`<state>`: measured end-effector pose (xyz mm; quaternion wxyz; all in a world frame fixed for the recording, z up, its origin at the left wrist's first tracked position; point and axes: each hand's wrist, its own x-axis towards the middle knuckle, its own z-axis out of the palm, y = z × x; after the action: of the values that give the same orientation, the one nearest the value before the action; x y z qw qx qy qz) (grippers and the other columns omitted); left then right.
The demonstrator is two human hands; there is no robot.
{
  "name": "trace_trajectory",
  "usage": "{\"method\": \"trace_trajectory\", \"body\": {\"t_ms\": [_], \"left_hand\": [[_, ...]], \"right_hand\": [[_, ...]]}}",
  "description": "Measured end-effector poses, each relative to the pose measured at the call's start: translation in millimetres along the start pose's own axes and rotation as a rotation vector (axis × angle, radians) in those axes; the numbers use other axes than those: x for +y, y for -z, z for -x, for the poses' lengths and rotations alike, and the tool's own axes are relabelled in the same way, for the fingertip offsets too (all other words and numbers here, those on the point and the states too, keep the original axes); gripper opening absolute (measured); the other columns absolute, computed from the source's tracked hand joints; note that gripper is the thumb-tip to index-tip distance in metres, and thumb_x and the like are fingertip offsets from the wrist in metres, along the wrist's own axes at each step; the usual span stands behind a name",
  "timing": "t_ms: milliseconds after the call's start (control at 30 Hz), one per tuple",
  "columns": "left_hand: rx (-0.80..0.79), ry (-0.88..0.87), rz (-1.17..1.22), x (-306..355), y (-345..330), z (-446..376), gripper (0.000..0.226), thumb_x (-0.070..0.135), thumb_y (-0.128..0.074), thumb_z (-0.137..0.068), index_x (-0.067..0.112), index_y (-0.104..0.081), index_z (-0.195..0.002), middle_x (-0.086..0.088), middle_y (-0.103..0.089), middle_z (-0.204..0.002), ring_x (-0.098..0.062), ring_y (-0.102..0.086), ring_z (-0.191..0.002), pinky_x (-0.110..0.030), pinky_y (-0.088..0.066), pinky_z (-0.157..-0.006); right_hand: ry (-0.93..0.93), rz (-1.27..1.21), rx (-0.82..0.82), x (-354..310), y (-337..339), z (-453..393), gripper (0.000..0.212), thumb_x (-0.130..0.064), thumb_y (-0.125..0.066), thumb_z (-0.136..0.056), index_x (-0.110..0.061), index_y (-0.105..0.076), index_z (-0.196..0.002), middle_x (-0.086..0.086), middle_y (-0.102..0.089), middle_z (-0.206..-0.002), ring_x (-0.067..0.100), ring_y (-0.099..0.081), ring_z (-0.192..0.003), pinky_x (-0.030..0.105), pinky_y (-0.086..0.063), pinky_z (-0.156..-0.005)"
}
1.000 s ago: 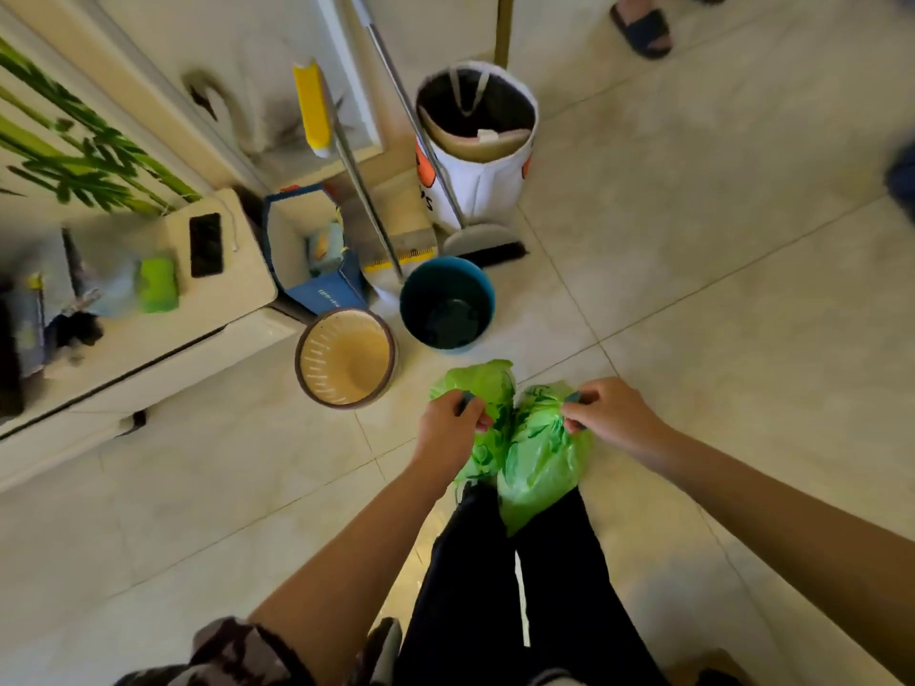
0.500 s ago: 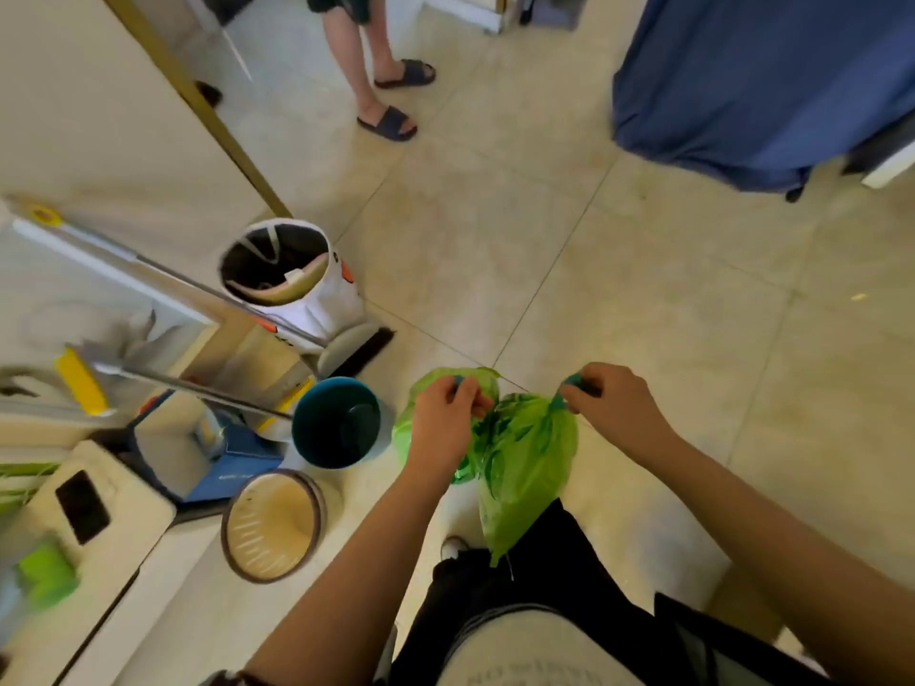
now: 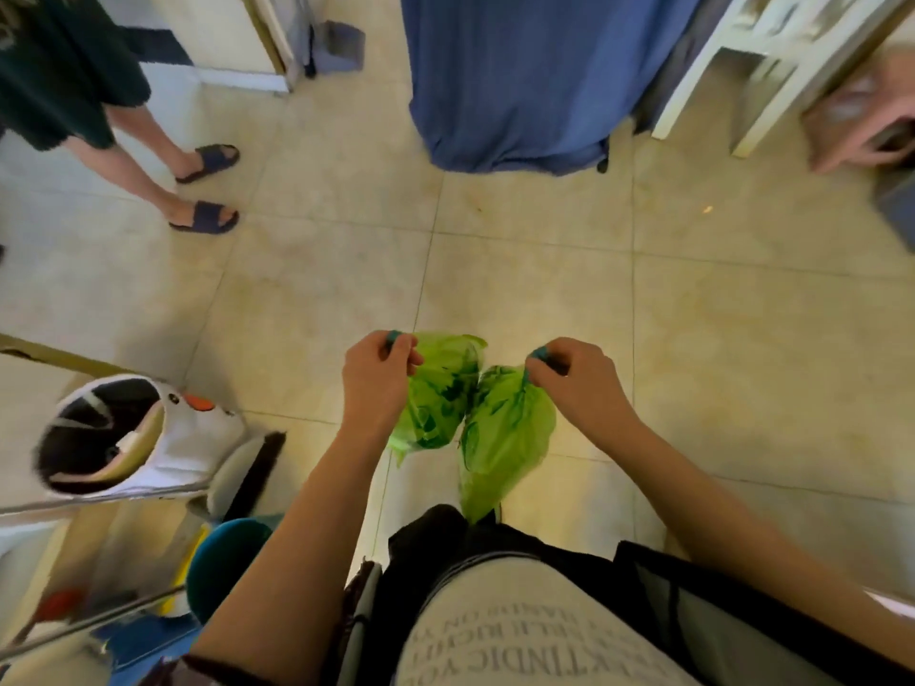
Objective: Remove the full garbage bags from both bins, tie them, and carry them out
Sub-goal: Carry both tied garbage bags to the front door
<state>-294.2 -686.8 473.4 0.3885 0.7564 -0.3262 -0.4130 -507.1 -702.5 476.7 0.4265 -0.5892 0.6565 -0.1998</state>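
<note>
The hands (image 3: 475, 383) have lifted both green bags (image 3: 475, 418) higher and clear of the bins.

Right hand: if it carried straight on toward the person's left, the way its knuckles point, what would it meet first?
Probably the green bag held by the left hand, just beyond the bag that the right hand itself pinches; depth is unclear.

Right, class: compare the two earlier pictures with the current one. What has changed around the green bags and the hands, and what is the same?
The view has swung up and away from the bins: the teal bin and white bucket now sit at lower left, the tan bin is out of view, and a blue cloth has appeared. Unchanged: the left hand and right hand each still grip a green bag by its top.
</note>
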Motion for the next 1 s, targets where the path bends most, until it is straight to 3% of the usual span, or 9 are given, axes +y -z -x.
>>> {"method": "trace_trajectory", "body": {"t_ms": [100, 200, 300, 400, 500, 667, 833, 1000], "left_hand": [[-0.112, -0.08, -0.054, 34, -45, -26, 0.021, 0.016, -0.053, -0.092, 0.01, -0.069, -0.08, -0.001, -0.068, -0.068, -0.014, -0.059, -0.063, -0.045, -0.055, -0.081], [-0.233, -0.146, -0.084, 71, -96, -51, 0.02, 0.016, -0.054, -0.093, 0.007, -0.069, -0.083, -0.001, -0.07, -0.07, -0.013, -0.06, -0.063, -0.042, -0.055, -0.078], [-0.327, -0.198, -0.081, 106, -146, -78, 0.021, 0.016, -0.054, -0.093, 0.008, -0.069, -0.083, -0.003, -0.071, -0.07, -0.015, -0.061, -0.065, -0.041, -0.055, -0.077], [-0.425, -0.242, -0.112, 138, -195, -103, 0.021, 0.017, -0.054, -0.094, 0.009, -0.069, -0.082, -0.003, -0.071, -0.07, -0.013, -0.061, -0.063, -0.041, -0.055, -0.076], [-0.551, -0.267, -0.157, 171, -245, -125, 0.022, 0.017, -0.054, -0.093, 0.009, -0.069, -0.079, -0.001, -0.071, -0.068, -0.015, -0.063, -0.064, -0.047, -0.057, -0.075], [-0.731, -0.369, -0.251, 225, -337, -151, 0.024, 0.018, -0.055, -0.094, 0.009, -0.069, -0.076, -0.001, -0.072, -0.068, -0.016, -0.065, -0.063, -0.046, -0.058, -0.074], [-0.86, -0.507, -0.33, 270, -442, -151, 0.025, 0.021, -0.056, -0.094, 0.012, -0.069, -0.075, 0.005, -0.072, -0.069, -0.011, -0.066, -0.063, -0.042, -0.057, -0.074], [-0.912, -0.639, -0.352, 310, -557, -133, 0.03, 0.029, -0.057, -0.092, 0.018, -0.07, -0.067, 0.014, -0.072, -0.068, -0.039, -0.062, -0.065, -0.05, -0.054, -0.065]], "right_hand": [[-0.05, -0.033, 0.091, 8, 35, -32, 0.016, -0.023, -0.061, -0.086, -0.011, -0.07, -0.088, 0.001, -0.069, -0.084, 0.011, -0.062, -0.077, 0.003, -0.038, -0.06], [-0.108, -0.053, 0.188, 18, 72, -65, 0.015, -0.022, -0.061, -0.085, -0.011, -0.072, -0.087, 0.002, -0.07, -0.082, 0.012, -0.063, -0.075, 0.007, -0.039, -0.06], [-0.171, -0.068, 0.296, 29, 110, -97, 0.014, -0.02, -0.062, -0.083, -0.011, -0.072, -0.086, -0.006, -0.06, -0.064, 0.003, -0.052, -0.058, 0.008, -0.036, -0.049], [-0.243, -0.112, 0.387, 42, 147, -124, 0.014, -0.018, -0.062, -0.082, -0.01, -0.073, -0.087, -0.001, -0.066, -0.068, 0.006, -0.053, -0.059, 0.01, -0.037, -0.049], [-0.334, -0.163, 0.472, 57, 185, -149, 0.013, -0.016, -0.061, -0.08, -0.011, -0.073, -0.082, -0.004, -0.067, -0.066, 0.006, -0.056, -0.06, 0.009, -0.037, -0.051], [-0.44, -0.269, 0.653, 94, 254, -178, 0.013, -0.016, -0.058, -0.083, -0.015, -0.07, -0.079, -0.003, -0.071, -0.069, 0.019, -0.069, -0.077, 0.037, -0.054, -0.077], [-0.509, -0.315, 0.818, 137, 334, -194, 0.012, -0.015, -0.058, -0.084, -0.018, -0.067, -0.077, 0.003, -0.07, -0.073, 0.022, -0.068, -0.078, 0.037, -0.055, -0.076], [-0.56, -0.266, 0.899, 188, 425, -204, 0.01, -0.017, -0.058, -0.085, -0.018, -0.066, -0.08, 0.003, -0.07, -0.078, 0.02, -0.065, -0.079, 0.019, -0.044, -0.061]]}}
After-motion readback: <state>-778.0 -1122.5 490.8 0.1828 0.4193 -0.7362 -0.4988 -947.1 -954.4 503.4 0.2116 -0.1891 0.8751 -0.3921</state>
